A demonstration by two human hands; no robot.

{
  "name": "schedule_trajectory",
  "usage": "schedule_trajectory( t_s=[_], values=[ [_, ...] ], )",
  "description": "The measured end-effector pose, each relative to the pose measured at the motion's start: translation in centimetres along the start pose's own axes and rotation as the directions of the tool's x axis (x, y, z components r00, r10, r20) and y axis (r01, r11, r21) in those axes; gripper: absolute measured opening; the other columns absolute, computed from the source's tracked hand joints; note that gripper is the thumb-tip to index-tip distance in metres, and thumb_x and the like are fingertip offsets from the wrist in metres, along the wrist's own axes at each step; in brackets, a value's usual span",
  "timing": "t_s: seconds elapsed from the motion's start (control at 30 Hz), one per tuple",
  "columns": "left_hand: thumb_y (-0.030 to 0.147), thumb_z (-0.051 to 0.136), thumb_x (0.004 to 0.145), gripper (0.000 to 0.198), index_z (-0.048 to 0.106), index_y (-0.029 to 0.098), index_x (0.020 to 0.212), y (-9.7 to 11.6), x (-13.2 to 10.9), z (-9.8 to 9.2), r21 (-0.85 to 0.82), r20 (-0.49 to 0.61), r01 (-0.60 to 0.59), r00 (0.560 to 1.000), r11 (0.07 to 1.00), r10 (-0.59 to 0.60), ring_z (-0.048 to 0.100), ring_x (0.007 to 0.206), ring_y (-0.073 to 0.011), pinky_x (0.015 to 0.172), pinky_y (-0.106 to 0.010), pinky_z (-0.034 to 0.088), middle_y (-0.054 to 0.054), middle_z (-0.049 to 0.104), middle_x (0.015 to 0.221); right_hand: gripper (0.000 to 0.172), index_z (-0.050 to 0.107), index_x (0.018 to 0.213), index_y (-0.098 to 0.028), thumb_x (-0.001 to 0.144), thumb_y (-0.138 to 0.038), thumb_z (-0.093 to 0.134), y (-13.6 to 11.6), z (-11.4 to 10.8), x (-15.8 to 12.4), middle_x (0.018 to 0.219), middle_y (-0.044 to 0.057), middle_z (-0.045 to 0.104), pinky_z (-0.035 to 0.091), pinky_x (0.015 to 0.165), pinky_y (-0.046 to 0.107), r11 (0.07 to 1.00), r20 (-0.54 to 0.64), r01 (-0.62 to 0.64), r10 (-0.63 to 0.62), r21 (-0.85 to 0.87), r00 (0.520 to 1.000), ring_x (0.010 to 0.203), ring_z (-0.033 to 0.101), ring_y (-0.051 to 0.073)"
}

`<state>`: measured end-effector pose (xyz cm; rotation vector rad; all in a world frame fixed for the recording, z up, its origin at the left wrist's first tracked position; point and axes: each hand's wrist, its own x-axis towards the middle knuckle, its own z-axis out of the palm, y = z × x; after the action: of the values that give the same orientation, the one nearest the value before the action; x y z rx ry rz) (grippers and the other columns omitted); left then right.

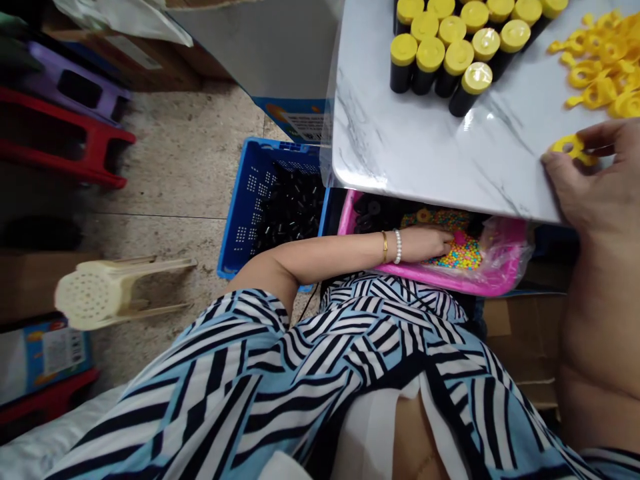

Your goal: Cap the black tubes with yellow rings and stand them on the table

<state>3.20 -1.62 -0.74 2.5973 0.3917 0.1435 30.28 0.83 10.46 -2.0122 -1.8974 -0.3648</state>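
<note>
The left hand (429, 243) reaches low on an outstretched arm, fingers curled; the right hand (595, 183) pinches

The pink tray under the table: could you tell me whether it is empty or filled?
Filled in part: the pink tray holds many small coloured beads, and the left hand reaches into them.

the tabletop (425, 153) is showing white marble with grey veining. the tubes (440, 60) are showing black bodies under yellow caps, and the heap of loops (605, 73) is glowing the same yellow, as is the yellow ring (570, 145) in the right hand (595, 180). the tray (480, 280) is showing hot pink; the beads (460, 253) are mixing yellow, pink, blue and green. the crate (245, 220) is showing blue around black pieces (290, 213). the dress (350, 373) is running in black, white and pale blue stripes. the bangle (385, 247) is gleaming gold beside the white bracelet (398, 247).
</note>
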Motion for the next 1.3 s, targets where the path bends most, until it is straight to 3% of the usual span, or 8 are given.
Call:
schedule_trajectory(
  t_s=[0.1, 0.33, 0.43, 0.53, 0.67, 0.83, 0.97, 1.3],
  values=[
    [0.019, 0.049, 0.103, 0.025, 0.074, 0.016, 0.1, 0.2, 0.3, 0.3, -0.006, 0.075, -0.091, 0.993, 0.996, 0.091, 0.066, 0.096, -0.0209, 0.08, -0.031, 0.047, -0.013, 0.071, 0.111, 0.047, 0.068, 0.115, -0.011, 0.083, -0.047, 0.067, 0.0, -0.1, 0.0, 0.113, 0.014, 0.07, 0.046, 0.101, 0.041, 1.0, -0.011, -0.003, 0.003, -0.008, 1.0, 0.113, 0.063, 0.026],
    [0.005, 0.07, 0.084, 0.038, 0.072, 0.018, 0.12, -1.2, 0.0, -0.5, -0.42, 0.104, 0.077, 0.994, 0.904, -0.036, 0.068, 0.112, -0.0202, 0.095, -0.026, 0.049, -0.007, 0.074, 0.121, 0.043, 0.07, 0.111, -0.008, 0.082, -0.04, 0.075, -0.1, -0.6, -0.1, 0.106, 0.012, 0.071, 0.048, 0.096, 0.037, 0.987, -0.051, -0.017, 0.026, 0.16, 0.998, 0.099, 0.064, 0.019],
    [0.01, 0.073, 0.085, 0.04, 0.069, 0.017, 0.124, -0.3, -0.6, -2.5, -0.664, 0.103, 0.155, 0.988, 0.732, -0.116, 0.07, 0.109, -0.0178, 0.093, -0.025, 0.052, -0.004, 0.075, 0.121, 0.043, 0.069, 0.113, -0.008, 0.081, -0.036, 0.078, 0.6, -0.2, 0.0, 0.102, 0.011, 0.071, 0.05, 0.086, 0.033, 0.934, -0.112, -0.042, 0.087, 0.355, 0.99, 0.088, 0.064, 0.015],
    [0.015, 0.073, 0.087, 0.035, 0.068, 0.016, 0.122, 1.7, -1.7, -5.9, -0.757, -0.016, 0.055, 0.995, 0.651, -0.103, 0.071, 0.104, -0.0154, 0.09, -0.024, 0.054, -0.005, 0.076, 0.119, 0.048, 0.069, 0.115, -0.007, 0.078, -0.034, 0.083, 0.7, 0.1, 0.0, 0.098, 0.011, 0.07, 0.05, 0.077, 0.031, 0.836, -0.158, -0.054, 0.166, 0.546, 0.973, 0.082, 0.066, 0.015],
    [0.019, 0.065, 0.093, 0.029, 0.07, 0.018, 0.121, 3.7, -2.7, -11.2, -0.58, -0.381, -0.153, 0.919, 0.8, -0.1, 0.071, 0.107, -0.015, 0.098, -0.027, 0.054, -0.006, 0.075, 0.121, 0.048, 0.071, 0.116, -0.01, 0.079, -0.038, 0.083, -2.3, -1.4, -0.6, 0.097, 0.011, 0.071, 0.056, 0.08, 0.038, 0.593, -0.045, -0.073, 0.181, 0.802, 0.982, 0.082, 0.07, 0.019],
    [0.017, 0.069, 0.088, 0.027, 0.072, 0.017, 0.115, 1.8, -2.1, -14.1, -0.329, -0.623, 0.121, 0.718, 0.936, -0.311, 0.072, 0.103, -0.0169, 0.096, -0.03, 0.054, -0.005, 0.077, 0.108, 0.049, 0.075, 0.115, -0.016, 0.073, -0.036, 0.088, -7.4, -3.7, -0.7, 0.103, 0.009, 0.073, 0.058, 0.084, 0.034, 0.57, 0.034, -0.024, -0.007, 0.821, 0.999, 0.086, 0.07, 0.016],
    [0.021, 0.074, 0.086, 0.027, 0.074, 0.017, 0.113, 0.2, -1.2, -14.0, -0.243, -0.601, 0.238, 0.724, 0.94, -0.339, 0.07, 0.105, -0.0207, 0.098, -0.034, 0.052, -0.005, 0.078, 0.107, 0.039, 0.076, 0.112, -0.019, 0.08, -0.041, 0.082, -9.0, -3.8, 0.7, 0.101, 0.007, 0.073, 0.056, 0.082, 0.03, 0.734, 0.029, 0.175, -0.256, 0.656, 0.966, 0.084, 0.066, 0.013],
    [0.026, 0.068, 0.092, 0.021, 0.077, 0.016, 0.11, 0.7, -1.6, -14.4, -0.232, -0.579, 0.233, 0.747, 0.944, -0.326, 0.067, 0.102, -0.0214, 0.093, -0.033, 0.049, -0.009, 0.073, 0.105, 0.031, 0.076, 0.11, -0.02, 0.083, -0.036, 0.081, -9.9, -5.2, 2.2, 0.097, 0.003, 0.073, 0.053, 0.08, 0.026, 0.791, 0.067, 0.381, -0.466, 0.479, 0.882, 0.086, 0.067, 0.012]
  ],
)
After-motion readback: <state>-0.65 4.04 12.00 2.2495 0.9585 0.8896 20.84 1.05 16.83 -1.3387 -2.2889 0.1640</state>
